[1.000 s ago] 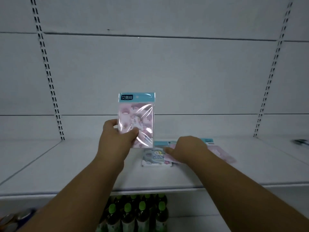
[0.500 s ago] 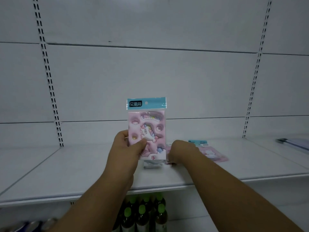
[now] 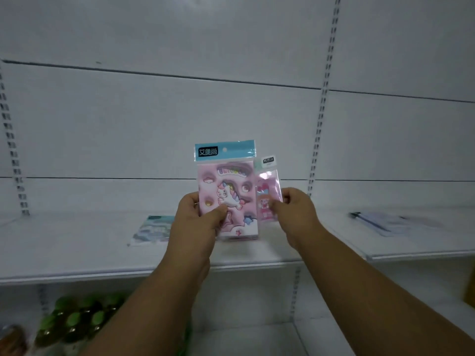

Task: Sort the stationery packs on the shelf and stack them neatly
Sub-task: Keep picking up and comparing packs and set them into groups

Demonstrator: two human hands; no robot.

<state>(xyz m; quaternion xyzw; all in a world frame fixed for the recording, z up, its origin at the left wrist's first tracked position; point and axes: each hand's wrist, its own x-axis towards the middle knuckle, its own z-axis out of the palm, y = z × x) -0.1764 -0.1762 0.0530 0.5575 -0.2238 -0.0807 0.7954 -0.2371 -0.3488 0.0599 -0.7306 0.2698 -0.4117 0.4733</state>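
Note:
My left hand [image 3: 198,222] grips a pink unicorn pack [image 3: 227,186] with a blue header, held upright above the white shelf [image 3: 77,253]. Just to its right, partly behind it, my right hand [image 3: 295,214] holds up a smaller pink pack [image 3: 268,194] showing a cartoon girl. A pale blue-grey pack [image 3: 153,231] lies flat on the shelf to the left of my hands.
On the adjoining shelf section to the right lies a flat pale pack with a dark pen-like item [image 3: 372,223]. Green-capped bottles [image 3: 77,319] stand on the lower shelf at the left. Slotted uprights [image 3: 318,124] divide the white back wall.
My right hand has lifted the small pink pack off the shelf and brought it up beside the unicorn pack. The view has shifted left, so the shelf items appear displaced.

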